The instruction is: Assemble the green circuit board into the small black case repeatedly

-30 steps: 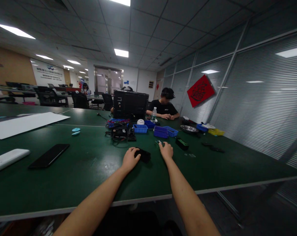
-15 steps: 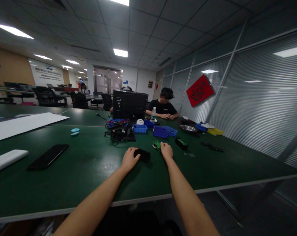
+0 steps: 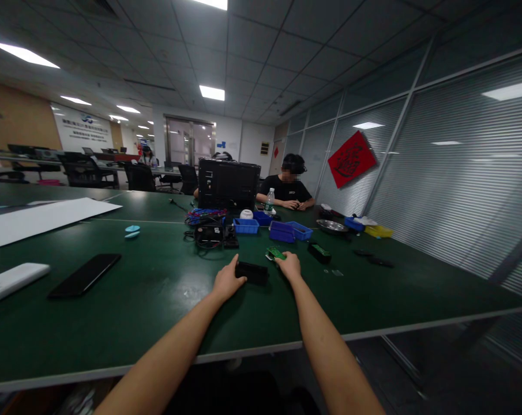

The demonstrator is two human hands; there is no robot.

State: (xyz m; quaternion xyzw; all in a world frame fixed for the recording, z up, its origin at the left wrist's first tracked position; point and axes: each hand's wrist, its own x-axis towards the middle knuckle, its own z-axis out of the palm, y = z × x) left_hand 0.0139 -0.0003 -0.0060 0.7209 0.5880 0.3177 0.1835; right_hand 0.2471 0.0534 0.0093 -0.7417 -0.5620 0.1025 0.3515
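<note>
Near the table's middle, my left hand [image 3: 228,280] grips the left end of a small black plastic case [image 3: 254,273], with the index finger and thumb at its end. The case lies on the green tabletop, its long side toward me. To its upper right, my right hand [image 3: 290,266] is closed on the near edge of a green circuit board [image 3: 276,252]. The board is slightly tilted, with a pale part at its left. Another black case with a green board [image 3: 319,252] in it lies right of my right hand, apart from it.
Blue bins [image 3: 246,226], a black device with cables [image 3: 209,235] and a monitor [image 3: 229,183] stand beyond my hands. A black phone-like slab [image 3: 85,275] and a white bar [image 3: 14,282] lie at left. A metal dish [image 3: 332,226] is at right. A co-worker [image 3: 286,187] sits across.
My right hand has shifted slightly left with the circuit board, which is now tilted differently. The black case has turned a little and moved slightly right; my left index finger has straightened.
</note>
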